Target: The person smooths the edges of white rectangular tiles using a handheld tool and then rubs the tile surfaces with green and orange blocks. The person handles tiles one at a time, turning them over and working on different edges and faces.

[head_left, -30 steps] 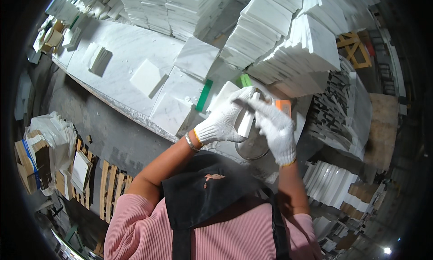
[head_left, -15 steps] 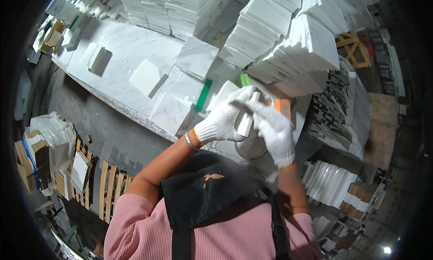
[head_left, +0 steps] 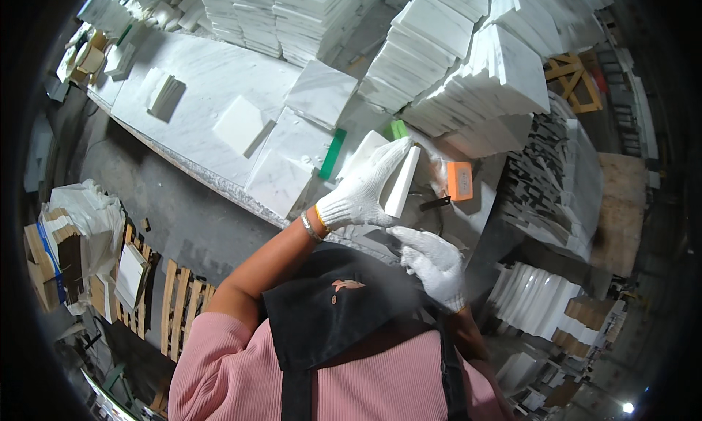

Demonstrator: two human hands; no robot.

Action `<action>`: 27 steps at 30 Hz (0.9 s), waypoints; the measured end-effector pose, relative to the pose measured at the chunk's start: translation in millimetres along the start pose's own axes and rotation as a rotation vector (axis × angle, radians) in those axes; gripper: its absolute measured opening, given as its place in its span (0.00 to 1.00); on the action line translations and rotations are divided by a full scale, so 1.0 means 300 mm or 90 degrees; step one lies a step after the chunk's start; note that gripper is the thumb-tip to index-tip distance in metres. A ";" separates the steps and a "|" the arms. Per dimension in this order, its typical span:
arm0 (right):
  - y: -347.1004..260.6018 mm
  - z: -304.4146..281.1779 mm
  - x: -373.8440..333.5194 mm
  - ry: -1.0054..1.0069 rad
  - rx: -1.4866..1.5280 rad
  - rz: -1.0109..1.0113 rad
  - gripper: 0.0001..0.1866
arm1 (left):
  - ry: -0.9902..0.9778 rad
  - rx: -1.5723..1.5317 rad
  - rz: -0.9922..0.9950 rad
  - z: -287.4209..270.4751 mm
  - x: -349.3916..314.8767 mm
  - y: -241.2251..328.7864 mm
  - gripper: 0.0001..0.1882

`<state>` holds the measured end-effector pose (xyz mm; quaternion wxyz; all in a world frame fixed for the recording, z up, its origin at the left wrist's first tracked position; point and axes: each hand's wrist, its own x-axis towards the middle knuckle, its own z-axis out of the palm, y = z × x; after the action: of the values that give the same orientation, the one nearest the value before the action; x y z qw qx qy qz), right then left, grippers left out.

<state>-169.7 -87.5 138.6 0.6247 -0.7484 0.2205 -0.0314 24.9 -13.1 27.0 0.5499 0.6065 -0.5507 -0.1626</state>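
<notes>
My left hand (head_left: 365,187), in a white knitted glove, grips a white marble piece (head_left: 402,183), tilted up with its narrow edge toward me. Lower right, close to my apron, my gloved right hand (head_left: 431,264) is apart from that piece. Its fingers are curled; a thin greyish shape shows by the fingertips, too blurred to name. An orange block (head_left: 460,180) lies right of the marble, beside a short black handle-like thing (head_left: 436,203). Behind my left hand is another white slab (head_left: 363,152), with a bright green item (head_left: 398,129) at its far end.
A long marble-topped bench (head_left: 201,77) runs to the far left, holding loose tiles (head_left: 243,125) and a dark green strip (head_left: 333,153). Tall tile stacks (head_left: 431,37) stand behind. Rough-edged slabs (head_left: 545,180) are piled at right. Wooden pallets (head_left: 186,304) lie on the floor at left.
My right hand has moved off the marble piece, down and toward my body, uncovering the black handle-like thing and more of the orange block. The left hand stays about where it was, still gripping.
</notes>
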 end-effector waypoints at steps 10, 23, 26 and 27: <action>0.154 -0.059 -0.157 0.198 0.083 0.192 0.23 | -0.014 -0.078 -0.032 -0.022 -0.033 -0.027 0.65; 0.448 -0.040 -0.174 0.272 -0.335 0.044 0.17 | -0.081 -0.187 -0.116 -0.080 -0.046 0.122 0.62; 0.195 -0.059 -0.090 0.248 -0.452 0.070 0.25 | -0.093 -0.234 -0.136 -0.075 -0.059 0.130 0.62; 0.138 -0.057 -0.065 0.302 -0.361 -0.054 0.26 | -0.104 -0.253 -0.124 -0.065 -0.055 0.127 0.62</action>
<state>-204.8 -101.0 107.5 0.3224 -0.8721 0.3278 -0.1675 16.3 18.5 59.2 0.5939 0.5210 -0.4897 -0.3688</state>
